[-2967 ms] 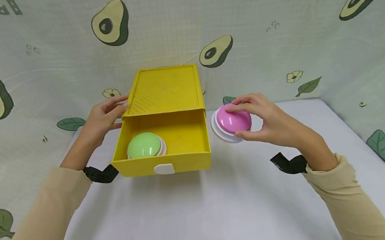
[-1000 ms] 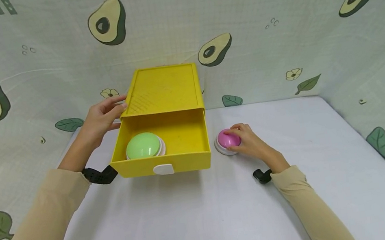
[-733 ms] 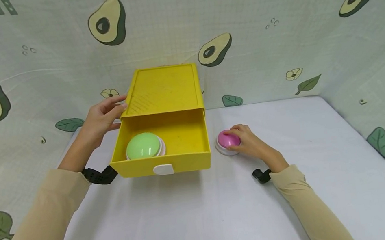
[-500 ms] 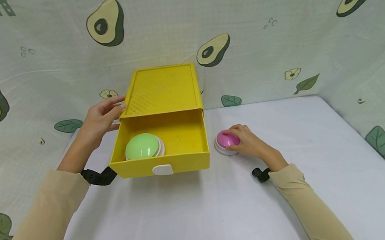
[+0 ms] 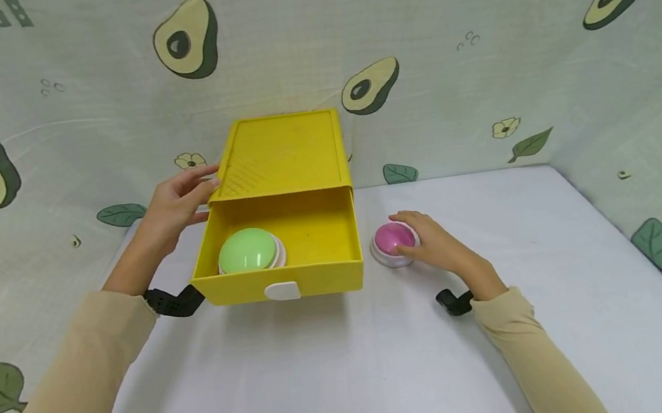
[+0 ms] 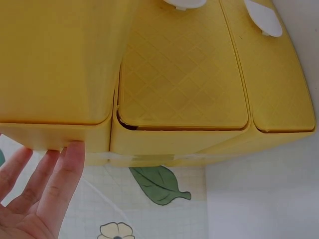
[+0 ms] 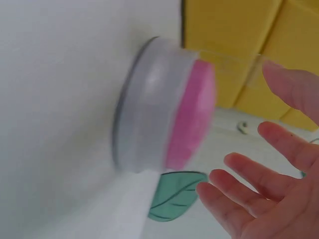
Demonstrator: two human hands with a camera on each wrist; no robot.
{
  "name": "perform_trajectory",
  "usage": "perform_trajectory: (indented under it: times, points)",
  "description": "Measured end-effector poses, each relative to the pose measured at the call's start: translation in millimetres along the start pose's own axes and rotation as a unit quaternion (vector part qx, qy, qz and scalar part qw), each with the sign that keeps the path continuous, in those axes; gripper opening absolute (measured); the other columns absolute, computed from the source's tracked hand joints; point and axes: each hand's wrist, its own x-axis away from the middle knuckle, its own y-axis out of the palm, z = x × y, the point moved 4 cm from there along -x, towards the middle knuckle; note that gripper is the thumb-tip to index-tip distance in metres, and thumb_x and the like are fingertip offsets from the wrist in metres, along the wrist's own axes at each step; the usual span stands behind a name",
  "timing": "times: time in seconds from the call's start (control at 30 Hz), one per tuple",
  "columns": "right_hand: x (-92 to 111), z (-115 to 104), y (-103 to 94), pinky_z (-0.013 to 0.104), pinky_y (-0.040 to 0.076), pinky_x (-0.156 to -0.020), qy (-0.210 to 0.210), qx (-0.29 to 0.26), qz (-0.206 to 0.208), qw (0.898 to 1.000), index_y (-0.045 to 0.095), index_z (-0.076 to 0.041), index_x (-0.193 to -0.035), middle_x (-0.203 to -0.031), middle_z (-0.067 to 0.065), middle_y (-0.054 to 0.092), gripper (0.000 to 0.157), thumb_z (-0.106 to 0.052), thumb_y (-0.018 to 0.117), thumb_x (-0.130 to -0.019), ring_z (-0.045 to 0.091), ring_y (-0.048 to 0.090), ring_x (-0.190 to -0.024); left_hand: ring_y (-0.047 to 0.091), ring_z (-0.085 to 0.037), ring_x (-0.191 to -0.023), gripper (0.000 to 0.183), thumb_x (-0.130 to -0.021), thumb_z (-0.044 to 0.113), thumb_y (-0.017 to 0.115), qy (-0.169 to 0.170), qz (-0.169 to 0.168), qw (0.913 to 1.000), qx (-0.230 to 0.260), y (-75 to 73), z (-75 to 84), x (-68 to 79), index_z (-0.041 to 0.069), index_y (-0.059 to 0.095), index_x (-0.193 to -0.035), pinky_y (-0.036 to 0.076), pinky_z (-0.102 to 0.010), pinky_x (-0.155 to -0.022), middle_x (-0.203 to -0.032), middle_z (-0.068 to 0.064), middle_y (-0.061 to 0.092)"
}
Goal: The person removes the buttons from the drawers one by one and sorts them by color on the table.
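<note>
Toward the far edge of the white table [image 5: 431, 376], the head view shows the pink-domed push button [image 5: 393, 240] standing right of the yellow drawer unit [image 5: 291, 152]; the green-domed push button [image 5: 247, 250] lies in the pulled-out drawer [image 5: 331, 278]'s front left corner. Left wrist: straight fingers of the left hand [image 6: 42, 211] touch the unit's side. Right wrist: the right hand [image 7: 291, 196] is spread wide, apart from the pink-domed push button; the step seems to be letting go, the next move probably calling for drawing back without nudging it.

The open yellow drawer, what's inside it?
A green dome with a white base sits toward the left of the drawer. The front panel hides its lower edge, and the cabinet's top covers the drawer's far end.
</note>
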Motion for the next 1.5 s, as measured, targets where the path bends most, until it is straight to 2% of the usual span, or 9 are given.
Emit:
perform_trajectory:
  times: [0.1,0.23,0.47,0.73,0.9,1.0,1.07,1.3,1.5]
  points:
    - [6,-12,-9.7,0.057,0.027,-0.110,-0.018,-0.007,0.019,1.000,0.039,-0.006,-0.139,-0.145,0.017,0.035,0.059,-0.018,0.064,-0.088,0.036,0.029,-0.134,0.047,-0.030,-0.122,0.060,-0.092,0.047,0.051,-0.002,0.001,1.0000,0.000,0.5,0.3,-0.7,0.019,0.037,-0.143,0.042,-0.051,-0.101,-0.141,-0.013,0.043]
    - [16,-37,-24.0,0.055,0.035,-0.105,-0.065,-0.021,0.054,0.996,0.041,-0.006,-0.138,-0.142,0.014,0.039,0.055,-0.015,0.064,-0.088,0.033,0.038,-0.128,0.047,-0.031,-0.123,0.060,-0.092,0.047,0.051,-0.005,0.003,1.0000,-0.001,0.6,0.3,-1.0,0.020,0.036,-0.143,0.042,-0.051,-0.101,-0.141,-0.013,0.042]
    - [37,-90,-46.0,0.046,0.044,-0.100,-0.161,-0.043,0.119,0.979,0.048,-0.010,-0.133,-0.135,0.005,0.049,0.050,-0.016,0.067,-0.086,0.026,0.049,-0.119,0.047,-0.030,-0.122,0.060,-0.092,0.048,0.051,-0.004,0.002,1.0000,0.003,0.5,0.6,-0.6,0.021,0.036,-0.143,0.042,-0.050,-0.101,-0.141,-0.012,0.043]
    - [53,-155,-49.3,0.039,0.044,-0.101,-0.224,-0.047,0.109,0.967,0.051,-0.007,-0.129,-0.130,0.004,0.052,0.046,-0.014,0.067,-0.086,0.018,0.050,-0.118,0.046,-0.031,-0.124,0.063,-0.091,0.050,0.050,-0.001,0.001,1.0000,-0.005,-2.0,-0.9,1.7,0.020,0.035,-0.144,0.042,-0.051,-0.101,-0.142,-0.013,0.041]
    - [52,-183,-41.2,0.029,0.049,-0.088,-0.215,-0.028,0.082,0.973,0.050,-0.010,-0.129,-0.131,0.001,0.051,0.045,-0.021,0.065,-0.088,0.013,0.052,-0.103,0.047,-0.031,-0.123,0.062,-0.092,0.049,0.050,-0.003,0.001,1.0000,-0.003,-2.5,-1.8,1.9,0.020,0.034,-0.144,0.043,-0.051,-0.101,-0.143,-0.014,0.041]
    - [48,-194,-34.6,0.030,0.047,-0.092,-0.209,-0.024,0.072,0.975,0.051,-0.011,-0.129,-0.131,0.000,0.051,0.044,-0.022,0.064,-0.089,0.013,0.050,-0.110,0.047,-0.031,-0.123,0.062,-0.092,0.048,0.050,-0.003,0.001,1.0000,0.002,-2.2,-1.8,2.0,0.020,0.035,-0.144,0.043,-0.050,-0.101,-0.142,-0.013,0.041]
    - [44,-200,-30.1,0.034,0.039,-0.106,-0.208,-0.020,0.068,0.976,0.051,-0.010,-0.129,-0.130,0.000,0.051,0.044,-0.023,0.064,-0.089,0.014,0.045,-0.122,0.047,-0.031,-0.123,0.062,-0.092,0.048,0.050,-0.003,-0.001,1.0000,0.003,-1.7,-1.5,1.9,0.020,0.035,-0.144,0.043,-0.050,-0.101,-0.142,-0.013,0.041]
    - [28,-221,-18.1,0.034,0.039,-0.105,-0.199,0.001,0.062,0.978,0.053,-0.010,-0.129,-0.127,0.003,0.054,0.045,-0.019,0.066,-0.087,0.016,0.046,-0.121,0.047,-0.031,-0.123,0.060,-0.093,0.047,0.050,0.004,-0.001,1.0000,-0.002,-1.3,-1.3,1.0,0.020,0.035,-0.144,0.042,-0.051,-0.100,-0.142,-0.013,0.042]
    - [10,-231,-9.7,0.033,0.038,-0.107,-0.161,0.002,0.015,0.987,0.050,-0.013,-0.132,-0.130,0.003,0.051,0.048,-0.019,0.066,-0.087,0.016,0.044,-0.122,0.047,-0.032,-0.123,0.060,-0.093,0.046,0.050,0.006,-0.002,1.0000,-0.001,-0.4,0.8,0.9,0.019,0.036,-0.144,0.043,-0.051,-0.100,-0.141,-0.014,0.042]
